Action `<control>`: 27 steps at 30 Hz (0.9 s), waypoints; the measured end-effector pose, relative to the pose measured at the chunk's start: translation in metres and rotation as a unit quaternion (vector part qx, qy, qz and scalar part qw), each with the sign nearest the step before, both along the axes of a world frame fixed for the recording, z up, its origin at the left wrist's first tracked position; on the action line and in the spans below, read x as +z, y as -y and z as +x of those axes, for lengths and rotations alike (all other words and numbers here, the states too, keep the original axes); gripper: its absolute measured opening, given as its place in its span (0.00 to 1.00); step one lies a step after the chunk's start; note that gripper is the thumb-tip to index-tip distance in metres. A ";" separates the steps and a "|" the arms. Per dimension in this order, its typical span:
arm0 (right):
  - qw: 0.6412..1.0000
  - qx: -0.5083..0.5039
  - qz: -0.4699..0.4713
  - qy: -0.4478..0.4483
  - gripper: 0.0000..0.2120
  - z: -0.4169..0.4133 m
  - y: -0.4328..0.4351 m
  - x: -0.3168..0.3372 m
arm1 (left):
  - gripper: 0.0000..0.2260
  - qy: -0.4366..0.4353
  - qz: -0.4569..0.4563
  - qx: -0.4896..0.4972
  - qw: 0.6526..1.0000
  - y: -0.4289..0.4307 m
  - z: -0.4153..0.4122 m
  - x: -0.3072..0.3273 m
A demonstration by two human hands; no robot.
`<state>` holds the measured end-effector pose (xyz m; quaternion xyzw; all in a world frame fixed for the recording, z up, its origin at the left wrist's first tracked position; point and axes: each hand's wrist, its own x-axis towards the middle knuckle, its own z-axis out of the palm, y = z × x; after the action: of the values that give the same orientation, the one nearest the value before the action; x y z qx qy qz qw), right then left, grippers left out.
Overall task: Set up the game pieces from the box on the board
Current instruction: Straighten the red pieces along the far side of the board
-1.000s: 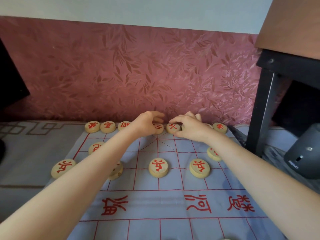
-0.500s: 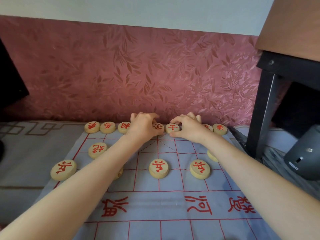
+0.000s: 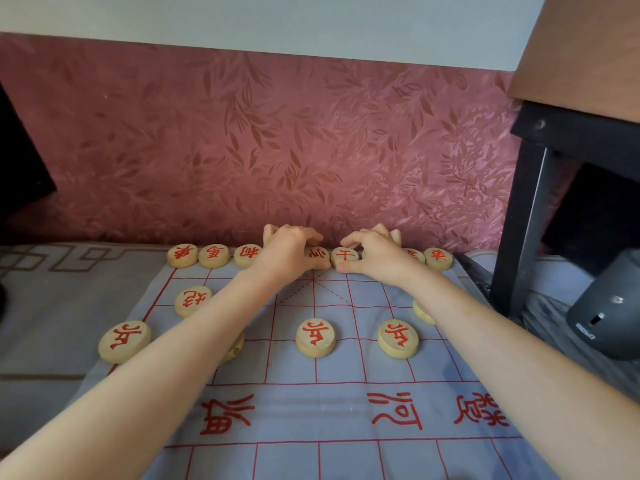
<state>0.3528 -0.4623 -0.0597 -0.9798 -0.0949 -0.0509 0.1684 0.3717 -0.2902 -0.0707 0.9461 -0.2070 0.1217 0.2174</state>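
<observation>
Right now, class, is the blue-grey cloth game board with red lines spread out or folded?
Spread out: the cloth board lies flat, red grid showing, with round wooden pieces resting on it.

Soft, even daylight fills the scene, fairly bright, with no hard glare. Where the left hand [image 3: 291, 252] and right hand [image 3: 375, 256] curl onto the pieces [image 3: 344, 255], only faint, blurred shadows lie beneath the fingers and along the forearms on the cloth board [image 3: 346, 410]. Far to the left of the hands, and under the table [image 3: 588, 46] to their right, the corners are dark. The red marks on pieces near the hands read slightly soft. Nearer the camera the forearms swell, and the top line of the wall [image 3: 311, 133] bows, both from wide-angle stretch.
</observation>
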 end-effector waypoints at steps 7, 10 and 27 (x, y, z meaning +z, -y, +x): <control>1.000 0.002 0.011 -0.021 0.22 0.000 0.001 -0.001 | 0.20 -0.037 -0.039 -0.038 0.998 -0.003 0.002 -0.002; 1.000 -0.001 0.009 -0.025 0.22 0.001 0.002 -0.003 | 0.21 -0.039 -0.040 -0.043 0.998 -0.004 0.002 -0.003; 1.000 0.017 0.000 -0.005 0.26 -0.005 0.007 -0.008 | 0.23 -0.018 -0.028 -0.047 0.998 -0.002 -0.001 -0.007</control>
<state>0.3481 -0.4693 -0.0672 -0.9783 -0.1106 -0.0431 0.1698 0.3712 -0.2881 -0.0781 0.9307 -0.2441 0.1003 0.2533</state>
